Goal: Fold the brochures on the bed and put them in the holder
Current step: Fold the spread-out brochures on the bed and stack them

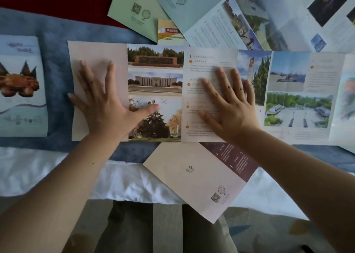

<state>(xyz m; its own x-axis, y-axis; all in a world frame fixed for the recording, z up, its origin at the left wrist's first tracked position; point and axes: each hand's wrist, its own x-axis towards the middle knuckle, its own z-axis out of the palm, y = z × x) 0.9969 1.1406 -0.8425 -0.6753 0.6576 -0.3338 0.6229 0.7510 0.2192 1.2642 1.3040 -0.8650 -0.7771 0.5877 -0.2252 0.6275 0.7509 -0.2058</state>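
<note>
1. Left grip: hand spread wide and flat, palm down, holding nothing. It presses on the blank pink panel of the unfolded brochure. The thumb reaches rightward onto the lowest photo of the centre panel.
2. Right grip: hand likewise spread flat, palm down, holding nothing. It presses on the text panel of the same brochure.
3. The brochure lies open and flat on the bed, on a blue runner. Its photo column shows between the two grips.
4. Beyond the right grip, to its right, a second open brochure with landscape photos lies partly under the first.
5. Below the right grip, a pink folded brochure lies tilted, overhanging the white sheet at the bed edge.
6. Left of the left grip, well apart, a pale blue brochure lies folded.
7. Above both grips, several green and blue brochures overlap loosely.
8. No holder can be identified in view.
</note>
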